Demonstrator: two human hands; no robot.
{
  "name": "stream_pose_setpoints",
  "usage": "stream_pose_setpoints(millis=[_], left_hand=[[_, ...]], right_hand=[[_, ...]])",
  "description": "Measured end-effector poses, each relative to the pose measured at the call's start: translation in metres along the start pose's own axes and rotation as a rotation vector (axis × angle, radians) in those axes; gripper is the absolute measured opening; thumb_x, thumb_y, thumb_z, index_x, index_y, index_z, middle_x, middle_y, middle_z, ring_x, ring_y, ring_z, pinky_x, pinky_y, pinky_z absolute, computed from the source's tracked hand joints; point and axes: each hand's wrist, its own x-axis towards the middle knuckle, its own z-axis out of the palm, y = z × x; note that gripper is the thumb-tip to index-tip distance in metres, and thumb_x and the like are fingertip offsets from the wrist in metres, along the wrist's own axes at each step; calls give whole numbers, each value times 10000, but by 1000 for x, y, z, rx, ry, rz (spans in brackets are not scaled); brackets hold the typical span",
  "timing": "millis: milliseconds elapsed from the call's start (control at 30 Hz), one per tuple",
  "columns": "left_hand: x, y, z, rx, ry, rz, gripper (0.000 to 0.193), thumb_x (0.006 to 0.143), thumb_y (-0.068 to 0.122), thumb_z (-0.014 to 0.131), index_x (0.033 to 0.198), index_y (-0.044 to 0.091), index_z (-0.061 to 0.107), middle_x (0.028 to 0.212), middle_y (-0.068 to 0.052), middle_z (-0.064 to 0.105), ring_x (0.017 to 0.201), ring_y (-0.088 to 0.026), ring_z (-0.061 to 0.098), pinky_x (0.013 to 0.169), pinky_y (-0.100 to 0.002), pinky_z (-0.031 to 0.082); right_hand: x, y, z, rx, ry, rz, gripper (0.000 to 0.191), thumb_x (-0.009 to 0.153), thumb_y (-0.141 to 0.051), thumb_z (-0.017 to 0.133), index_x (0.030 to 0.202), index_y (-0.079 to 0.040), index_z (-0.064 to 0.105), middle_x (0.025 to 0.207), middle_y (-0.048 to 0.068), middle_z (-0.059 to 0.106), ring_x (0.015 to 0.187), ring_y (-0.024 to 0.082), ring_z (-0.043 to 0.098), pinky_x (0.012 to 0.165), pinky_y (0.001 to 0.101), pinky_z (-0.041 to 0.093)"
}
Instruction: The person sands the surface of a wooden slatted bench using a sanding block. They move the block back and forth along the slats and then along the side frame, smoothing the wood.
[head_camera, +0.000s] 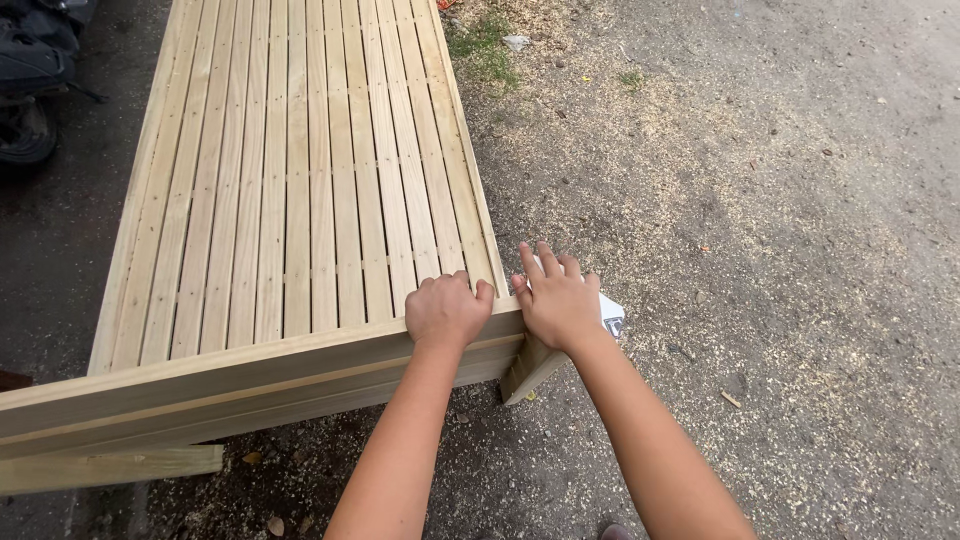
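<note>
Pale yellow slatted wooden frame (300, 180); grey ground (780, 250) speckled tan sawdust; white paper (611, 315)

One white paper sheet (611, 314) with a dark printed mark on it is seen on the ground, just beside the near right corner of the slatted wooden bed frame (300, 190). Most of it is hidden under the right hand (556, 300), so only one pointed corner is shown; its full shape cannot be told. A small pale scrap (516, 42), perhaps a wrapper, is seen on the ground beside the far right end of the same frame, but it is too small to be told surely. No signs or screens are seen.
</note>
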Motion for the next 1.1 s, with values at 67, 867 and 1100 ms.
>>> stream_pose_setpoints(millis=[67, 867, 1100], left_hand=[[-3, -1, -1, 5, -9, 1, 499, 935, 474, 437, 915, 112, 780, 889, -117, 768, 895, -285, 717, 739, -464, 578], [-2, -10, 9, -88, -34, 2, 434, 938, 453, 465, 1018, 147, 762, 959, -109, 762, 955, -288, 700, 827, -487, 554], [-13, -60, 1, -130, -24, 167, 443, 1001, 429, 416, 1101, 129, 726, 1059, -93, 753, 1003, -310, 683, 875, -488, 531]], right_hand=[[-13, 5, 4, -4, 42, -63, 616, 1042, -498, 272, 1602, -242, 293, 1638, 49, 325, 1444, 324, 365, 1075, 579, 364], [-51, 24, -30, 43, -218, -46, 981, 821, -447, 648, 1629, -254, 127, 1683, 139, 100, 1412, 432, 367, 1147, 494, 384], [-64, -2, -43, 290, 59, 95, 858, 831, -155, 514, 1612, -150, 159, 1694, 138, 110, 1528, 420, 163, 1205, 552, 189]])
